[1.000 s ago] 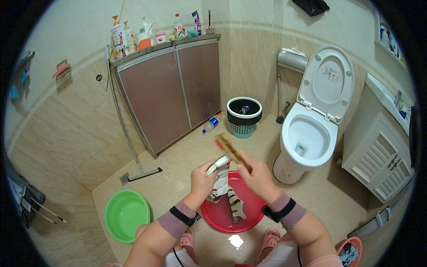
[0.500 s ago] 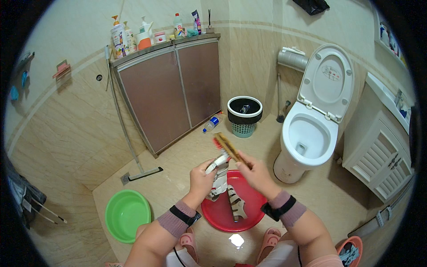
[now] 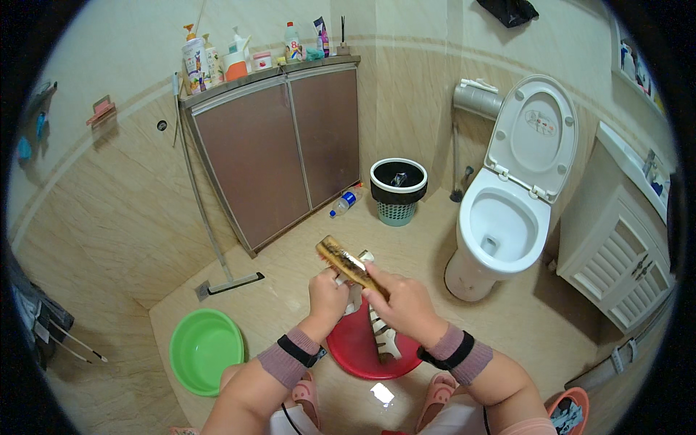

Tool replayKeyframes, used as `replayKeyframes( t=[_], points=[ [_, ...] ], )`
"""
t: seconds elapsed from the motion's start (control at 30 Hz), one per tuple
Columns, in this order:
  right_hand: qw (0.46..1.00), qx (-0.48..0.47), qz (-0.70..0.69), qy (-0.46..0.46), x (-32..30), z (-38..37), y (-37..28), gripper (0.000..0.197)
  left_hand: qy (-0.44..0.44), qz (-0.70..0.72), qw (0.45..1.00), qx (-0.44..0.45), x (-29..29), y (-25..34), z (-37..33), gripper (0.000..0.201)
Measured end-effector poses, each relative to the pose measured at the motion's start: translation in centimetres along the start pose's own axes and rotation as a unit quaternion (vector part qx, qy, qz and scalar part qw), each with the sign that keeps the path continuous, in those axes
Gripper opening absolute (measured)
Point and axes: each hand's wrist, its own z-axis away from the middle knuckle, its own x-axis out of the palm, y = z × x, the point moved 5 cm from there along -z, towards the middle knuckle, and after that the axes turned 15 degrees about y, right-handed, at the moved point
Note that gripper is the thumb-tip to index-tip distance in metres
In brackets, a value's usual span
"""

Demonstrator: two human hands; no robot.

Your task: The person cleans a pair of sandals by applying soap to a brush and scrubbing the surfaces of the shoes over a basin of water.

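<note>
A wooden scrubbing brush (image 3: 339,257) is gripped by its near end in my right hand (image 3: 407,304). Its bristles face down and left, against or just above a white shoe (image 3: 353,303) that my left hand (image 3: 328,297) holds over the basin's left side. Brush and fingers hide most of that shoe. Below, a red basin (image 3: 351,354) stands on the floor between my feet. In it lies a second white shoe (image 3: 389,342) with dark gaps between its straps.
At left stands a green basin (image 3: 206,351), with a floor squeegee (image 3: 235,283) beyond it. A waste bin (image 3: 397,210), a plastic bottle (image 3: 346,201) and a brown cabinet (image 3: 254,152) are farther back. The toilet (image 3: 482,254) rises at right, near a louvered white cabinet (image 3: 616,254).
My right hand has moved left and slightly down, carrying the brush across the held shoe. The brush now lies more level, covering more of the shoe.
</note>
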Motion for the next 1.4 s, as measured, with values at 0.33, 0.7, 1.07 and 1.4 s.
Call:
replayKeyframes(
  t=[0.33,0.7,1.07,1.4],
  points=[
    [0.998,-0.01,0.057,0.011,0.3,-0.2,0.2,0.048,0.015,-0.017,0.999,-0.024,-0.4,0.0,0.0,0.04],
    [0.994,0.092,0.051,0.016,0.0,-1.1,3.3,0.046,0.019,0.025,0.999,-0.022,0.4,0.2,0.1,0.03],
    [0.98,0.2,-0.007,-0.009,-0.6,-1.3,5.6,0.045,-0.001,0.06,0.995,-0.075,0.2,0.7,0.0,0.03],
    [0.88,0.371,-0.294,-0.048,0.7,-0.6,6.7,0.044,-0.024,0.227,0.959,-0.167,0.4,-1.1,-0.5,0.025]
  ],
)
